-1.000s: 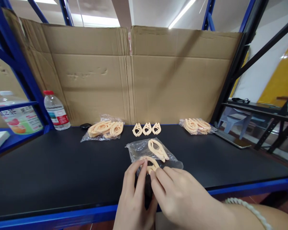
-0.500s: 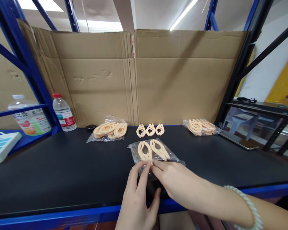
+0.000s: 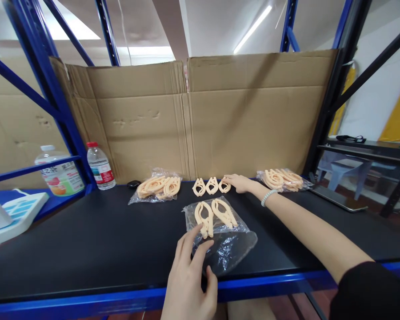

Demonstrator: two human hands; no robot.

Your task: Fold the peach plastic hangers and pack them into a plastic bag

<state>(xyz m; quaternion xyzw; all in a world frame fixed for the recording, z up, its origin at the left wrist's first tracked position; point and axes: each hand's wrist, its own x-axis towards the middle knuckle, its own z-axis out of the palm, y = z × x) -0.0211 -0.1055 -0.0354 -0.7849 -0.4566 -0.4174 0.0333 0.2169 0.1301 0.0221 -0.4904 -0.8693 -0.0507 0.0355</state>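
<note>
A clear plastic bag [image 3: 233,249] lies in front of me with two cream folding hangers [image 3: 224,212] in its far part; the near flap lies loose. My left hand [image 3: 190,271] rests at the bag's near left side, fingers apart, its fingertips by the lower end of the left hanger. Further back, three more hangers stand in a row by the cardboard. My right hand [image 3: 240,182] stretches out to the rightmost folding hanger [image 3: 224,186], its fingers closed at that hanger's upper right edge. The other two, the middle hanger [image 3: 212,186] and left hanger [image 3: 199,187], stand untouched.
Filled bags of hangers lie at back left [image 3: 158,186] and back right [image 3: 283,179]. A water bottle [image 3: 101,168], a black object [image 3: 134,184] and a white-and-blue device [image 3: 18,213] are on the left. A flat dark device [image 3: 338,198] lies right. Cardboard [image 3: 253,129] walls the back.
My right hand has left the bag and reached forward to the rightmost hanger of the row. My left hand stays by the bag, whose near flap now shows. The view has tilted slightly.
</note>
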